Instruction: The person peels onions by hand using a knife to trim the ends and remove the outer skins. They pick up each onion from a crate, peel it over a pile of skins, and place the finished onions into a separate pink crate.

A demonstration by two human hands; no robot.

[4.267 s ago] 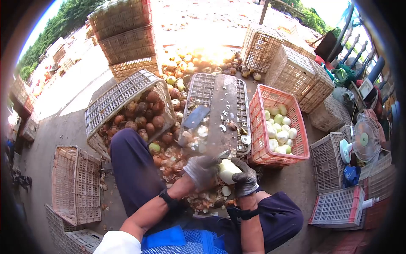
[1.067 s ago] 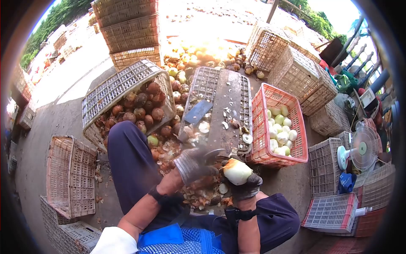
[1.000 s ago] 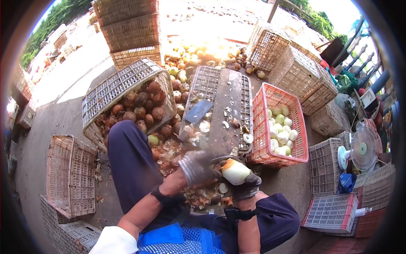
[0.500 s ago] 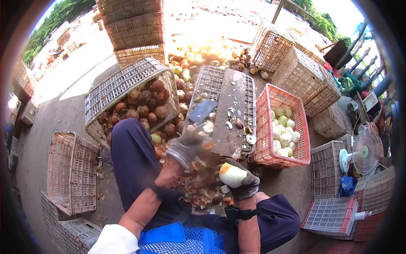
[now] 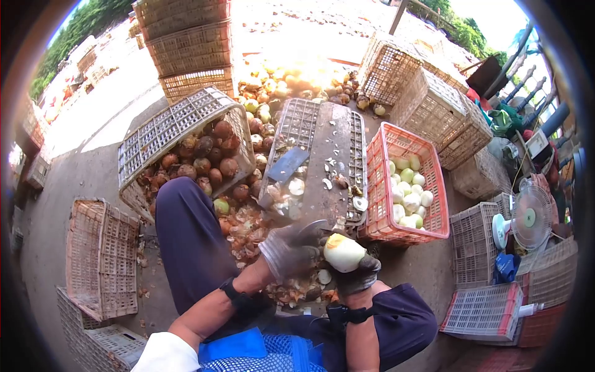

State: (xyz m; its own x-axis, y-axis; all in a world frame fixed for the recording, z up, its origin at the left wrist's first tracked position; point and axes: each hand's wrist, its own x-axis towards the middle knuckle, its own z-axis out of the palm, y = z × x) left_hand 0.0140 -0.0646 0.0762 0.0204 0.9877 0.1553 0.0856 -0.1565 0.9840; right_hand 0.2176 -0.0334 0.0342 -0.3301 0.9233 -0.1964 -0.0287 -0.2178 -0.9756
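Observation:
My right hand (image 5: 359,274), in a dirty grey glove, is closed around a mostly peeled white onion (image 5: 344,253) with a yellow-orange patch on top. Just left of it, my gloved left hand (image 5: 288,251) is closed on a knife (image 5: 313,228), whose short metal blade points toward the onion. Motion smears the left fingers a little, and they hide the knife's handle. Beyond my hands, a wooden plank (image 5: 331,158) lies over an upturned crate (image 5: 300,118). On that crate rests a cleaver (image 5: 288,163) among onion scraps.
A tipped crate (image 5: 180,124) spills brown-skinned onions (image 5: 204,155) at my left knee. A red crate (image 5: 406,133) of peeled onions (image 5: 409,192) stands right of the plank. Onion skins (image 5: 245,229) litter the ground. Stacked crates (image 5: 434,108) and a fan (image 5: 530,217) are farther right.
My left hand has moved down and right, bringing the knife beside the onion, where its blade now shows. The right hand still holds the onion in nearly the same place. The whole view has shifted slightly.

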